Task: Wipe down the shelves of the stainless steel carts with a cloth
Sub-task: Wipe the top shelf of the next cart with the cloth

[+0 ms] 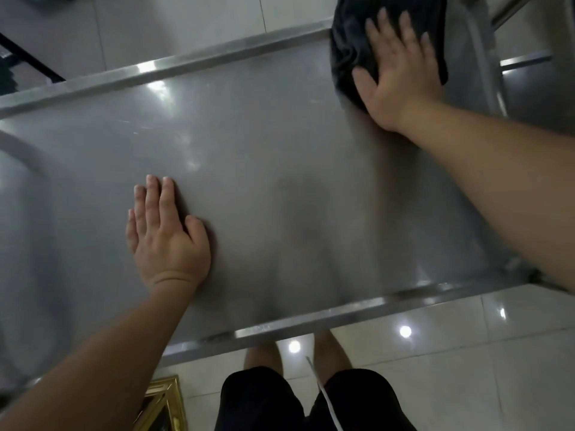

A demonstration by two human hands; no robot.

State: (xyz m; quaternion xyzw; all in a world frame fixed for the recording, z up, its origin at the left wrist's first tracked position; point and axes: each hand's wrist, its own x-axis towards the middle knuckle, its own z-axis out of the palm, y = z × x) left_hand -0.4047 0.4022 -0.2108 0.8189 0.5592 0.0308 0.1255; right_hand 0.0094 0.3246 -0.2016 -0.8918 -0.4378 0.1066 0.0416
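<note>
Glossy pale floor tiles [466, 346] run under everything I see here, throwing back small bright spots of ceiling light, and across them stands the stainless steel cart, whose top shelf [264, 169] fills most of my view as a broad grey sheet with a raised rim along its near and far edges. The metal is dull and faintly smeared, with a few light reflections toward the far rim. My left hand [165, 231] lies flat on the shelf on the near left side, palm down, fingers straight and close together, thumb out to the side; it holds nothing and simply rests on the steel. My right hand [401, 73] reaches to the far right corner of the shelf, where it presses down on the dark cloth [351, 48], fingers spread and straight over the top of it rather than curled round it. The cloth is bunched and creased, lying against the far rim of the shelf, with part of it sticking out beyond my fingertips and part below my thumb. Past that corner I can see the cart's upright frame [485, 57]. Below the near rim are my black shorts [264, 402] and bare legs, with a thin white cord [323, 393] hanging between them, and a gilt picture frame [165, 402] lies on the floor at lower left.
</note>
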